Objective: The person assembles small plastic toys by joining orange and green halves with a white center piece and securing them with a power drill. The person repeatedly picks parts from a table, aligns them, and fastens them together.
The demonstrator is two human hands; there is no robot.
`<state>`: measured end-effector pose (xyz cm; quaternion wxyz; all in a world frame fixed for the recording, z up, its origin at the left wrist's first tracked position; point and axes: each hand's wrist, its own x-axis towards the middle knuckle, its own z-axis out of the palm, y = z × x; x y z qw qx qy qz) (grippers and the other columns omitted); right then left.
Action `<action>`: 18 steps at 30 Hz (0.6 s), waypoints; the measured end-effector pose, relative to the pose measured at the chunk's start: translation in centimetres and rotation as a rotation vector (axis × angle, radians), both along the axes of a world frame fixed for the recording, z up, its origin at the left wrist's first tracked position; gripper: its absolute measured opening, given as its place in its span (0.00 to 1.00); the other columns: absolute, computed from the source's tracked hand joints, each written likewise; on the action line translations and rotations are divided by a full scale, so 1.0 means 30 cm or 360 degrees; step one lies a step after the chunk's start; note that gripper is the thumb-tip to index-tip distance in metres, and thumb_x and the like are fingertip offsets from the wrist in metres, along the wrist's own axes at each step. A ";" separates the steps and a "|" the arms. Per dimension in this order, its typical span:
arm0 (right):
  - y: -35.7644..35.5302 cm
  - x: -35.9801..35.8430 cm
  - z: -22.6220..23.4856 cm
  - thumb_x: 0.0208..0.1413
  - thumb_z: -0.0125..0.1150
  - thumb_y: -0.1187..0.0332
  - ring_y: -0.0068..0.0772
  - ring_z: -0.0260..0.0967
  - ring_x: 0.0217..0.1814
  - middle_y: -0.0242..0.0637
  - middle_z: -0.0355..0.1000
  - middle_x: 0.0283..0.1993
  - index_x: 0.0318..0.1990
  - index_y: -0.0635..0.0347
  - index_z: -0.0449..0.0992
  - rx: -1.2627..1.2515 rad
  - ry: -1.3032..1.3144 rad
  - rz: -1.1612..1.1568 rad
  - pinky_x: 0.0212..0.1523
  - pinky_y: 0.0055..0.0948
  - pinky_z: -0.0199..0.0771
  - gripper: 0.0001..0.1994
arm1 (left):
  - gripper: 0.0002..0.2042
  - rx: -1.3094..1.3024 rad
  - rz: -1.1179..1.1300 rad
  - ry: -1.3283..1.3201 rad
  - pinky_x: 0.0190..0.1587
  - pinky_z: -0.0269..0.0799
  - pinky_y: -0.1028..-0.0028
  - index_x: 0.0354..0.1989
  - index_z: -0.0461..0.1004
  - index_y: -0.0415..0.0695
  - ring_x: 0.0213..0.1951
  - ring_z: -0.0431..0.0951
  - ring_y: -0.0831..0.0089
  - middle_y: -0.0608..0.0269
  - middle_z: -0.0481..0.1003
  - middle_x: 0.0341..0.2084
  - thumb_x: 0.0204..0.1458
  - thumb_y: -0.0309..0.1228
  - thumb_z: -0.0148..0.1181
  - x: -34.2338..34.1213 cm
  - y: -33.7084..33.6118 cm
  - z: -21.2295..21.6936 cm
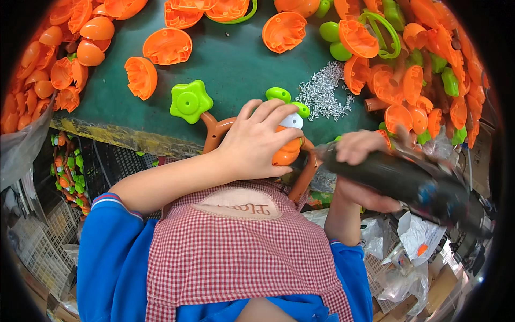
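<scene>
My left hand is wrapped over an orange rounded toy part at the table's near edge, hiding much of it. Brown plastic branches stick out from this toy, one ending in a green star-shaped piece. A white round disc and green oval pieces show beyond my fingertips. In my right hand is a black electric screwdriver, blurred by motion. It lies roughly level, its front end pointing left at the toy's right branch; contact there cannot be made out.
A pile of silver screws lies on the green table. Loose orange shells are scattered farther back. Heaps of orange and green parts rise at the left and right. Plastic bags and crates stand below.
</scene>
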<state>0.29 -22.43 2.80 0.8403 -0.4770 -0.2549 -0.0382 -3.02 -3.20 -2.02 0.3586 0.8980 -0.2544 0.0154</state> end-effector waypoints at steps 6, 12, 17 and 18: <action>-0.051 0.065 -0.157 0.50 0.53 0.29 0.36 0.67 0.31 0.43 0.69 0.34 0.61 0.60 0.55 -0.0490 0.0091 -0.0624 0.35 0.37 0.70 0.45 | 0.22 -0.0166 -0.0143 -0.0122 0.58 0.61 0.55 0.42 0.78 0.45 0.55 0.68 0.57 0.58 0.72 0.50 0.39 0.44 0.70 0.077 -0.008 0.057; -0.060 0.111 -0.056 0.44 0.49 0.21 0.36 0.68 0.31 0.43 0.69 0.30 0.63 0.65 0.51 0.0050 -0.0217 -0.0465 0.36 0.36 0.70 0.55 | 0.07 -0.0014 -0.0075 -0.0298 0.47 0.67 0.67 0.29 0.81 0.47 0.41 0.74 0.70 0.72 0.77 0.28 0.41 0.33 0.69 0.219 -0.094 -0.021; -0.073 0.129 -0.018 0.46 0.48 0.22 0.37 0.67 0.29 0.41 0.68 0.29 0.66 0.62 0.50 -0.0040 -0.0227 -0.0568 0.34 0.35 0.69 0.54 | 0.09 -0.0083 -0.0301 -0.0379 0.47 0.63 0.68 0.29 0.80 0.49 0.39 0.72 0.73 0.74 0.75 0.27 0.42 0.38 0.68 0.302 -0.135 -0.055; -0.069 0.128 -0.012 0.46 0.48 0.22 0.37 0.67 0.28 0.41 0.68 0.29 0.65 0.62 0.50 0.0016 -0.0234 -0.0589 0.34 0.36 0.69 0.54 | 0.09 -0.0025 -0.0291 -0.0470 0.48 0.62 0.68 0.29 0.78 0.50 0.40 0.72 0.73 0.74 0.74 0.28 0.42 0.39 0.67 0.306 -0.136 -0.063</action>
